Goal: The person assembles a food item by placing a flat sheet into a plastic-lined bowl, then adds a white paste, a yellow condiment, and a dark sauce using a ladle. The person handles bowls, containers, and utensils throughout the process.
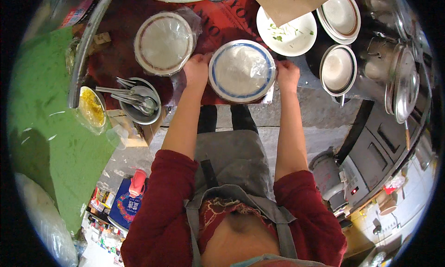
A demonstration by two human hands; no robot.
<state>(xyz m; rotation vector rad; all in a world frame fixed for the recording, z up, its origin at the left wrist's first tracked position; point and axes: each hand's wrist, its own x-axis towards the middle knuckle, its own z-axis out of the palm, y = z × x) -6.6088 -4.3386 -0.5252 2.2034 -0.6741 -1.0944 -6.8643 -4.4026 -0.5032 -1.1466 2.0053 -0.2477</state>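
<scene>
A blue-rimmed round dish (242, 71) with clear plastic film over it is at the front edge of the red-covered table (114, 63). My left hand (197, 70) touches the film at its left side and my right hand (288, 75) is at its right side, fingers closed at the edge of the film. To the left of my left hand lies a brown-rimmed dish (164, 44), also under plastic film. Behind my right hand a white bowl (286, 34) holds bits of green vegetable, partly under a piece of brown cardboard (290, 0).
A metal bowl (156, 115) of spoons stands at the left, beside a bowl of yellow food (92, 107). On the right are stacked brown-rimmed bowls (340, 18), a black-rimmed bowl (337, 70) and a lidded metal pot (405, 84).
</scene>
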